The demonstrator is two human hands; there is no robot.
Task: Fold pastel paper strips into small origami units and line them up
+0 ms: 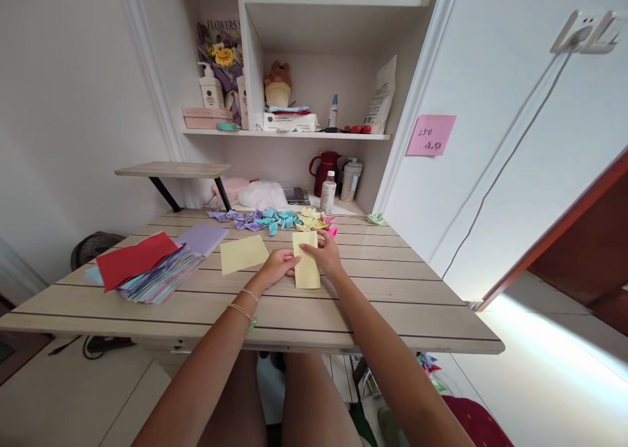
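A narrow strip of folded yellow paper (307, 273) is held between my two hands, just above the slatted table. My left hand (279, 268) pinches its left edge, thumb on the front and fingers partly hidden behind. From the upper right, my right hand (326, 254) grips the same paper, its thumb pressed on the face and a finger at the top edge. To the left lies a flat yellow sheet (243, 254). Behind my hands, folded paper pieces rest in a row: purple (244, 220), blue (279, 220), yellow (310, 218) and pink (332, 232).
A stack of coloured paper (164, 273) with a red sheet (137, 258) on top sits at the left, near a purple sheet (203, 239). A green folded piece (375, 218) lies far right. A bottle (328, 193), red jug (324, 172) and small raised shelf (171, 169) stand behind.
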